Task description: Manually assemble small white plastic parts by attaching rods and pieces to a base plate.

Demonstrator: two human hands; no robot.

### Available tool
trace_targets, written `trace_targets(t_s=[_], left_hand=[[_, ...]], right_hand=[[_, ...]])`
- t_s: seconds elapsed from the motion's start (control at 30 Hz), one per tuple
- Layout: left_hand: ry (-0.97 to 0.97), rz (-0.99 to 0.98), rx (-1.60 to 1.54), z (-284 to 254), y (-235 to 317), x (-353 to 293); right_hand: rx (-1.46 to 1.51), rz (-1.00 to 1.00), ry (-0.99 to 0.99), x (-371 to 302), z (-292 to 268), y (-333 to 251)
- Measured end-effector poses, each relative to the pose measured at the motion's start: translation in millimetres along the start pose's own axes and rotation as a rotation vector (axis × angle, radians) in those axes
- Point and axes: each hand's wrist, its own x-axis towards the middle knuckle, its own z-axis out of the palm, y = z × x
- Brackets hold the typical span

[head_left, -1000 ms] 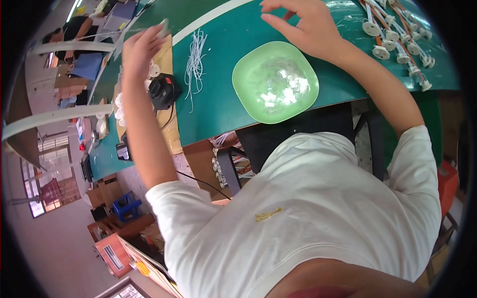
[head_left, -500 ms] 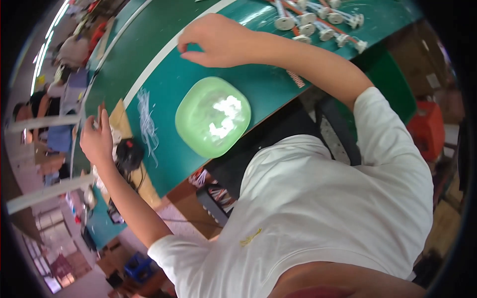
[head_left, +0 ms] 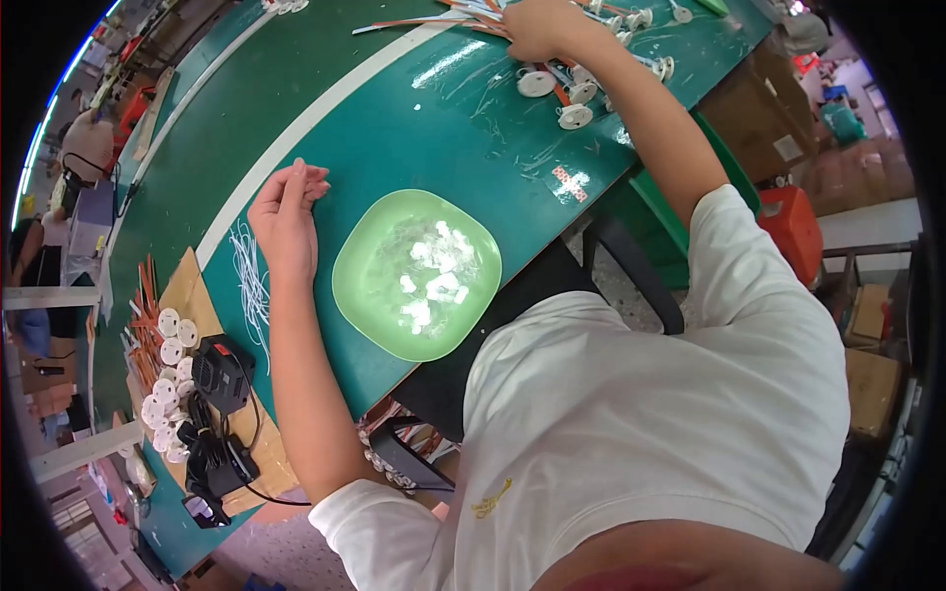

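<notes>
Left hand point(head_left: 286, 222): fingers half-curled, apparently empty. Right hand point(head_left: 541, 29): at seemingly assembled disc-ended wires point(head_left: 537, 83) on the surface point(head_left: 473, 148), grip indiscernible. White pieces point(head_left: 443, 256), apparently unused, lie loose in the green bowl point(head_left: 363, 300).

And here is the right hand point(head_left: 542, 30) at the top of the frame, over orange and white wires point(head_left: 481, 15), its fingers too hidden to show a grip; white round end pieces point(head_left: 575, 117) lie just below it. Centre-left, the left hand point(head_left: 286, 225) hovers, fingers loosely curled, between white strands point(head_left: 249, 286) and a green bowl point(head_left: 363, 266) of small white pieces point(head_left: 443, 250). Lower left, a black device point(head_left: 223, 374) sits beside clustered white discs point(head_left: 161, 402).
</notes>
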Motion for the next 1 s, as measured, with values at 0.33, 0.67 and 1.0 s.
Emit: trace_targets(t_s=[0.33,0.67,1.0], left_hand=[[0.019,0.061,0.293,17,16,-18],[-0.097,-0.091,0.294,49,51,-35],[-0.18,-0.107,-0.22,20,49,-32]], right_hand=[[1.178,-0.233,-0.108,-6,-23,-108],[0.985,-0.401,0.318,-15,-58,-153],[1.676,-0.583,0.172,-27,-35,-158]])
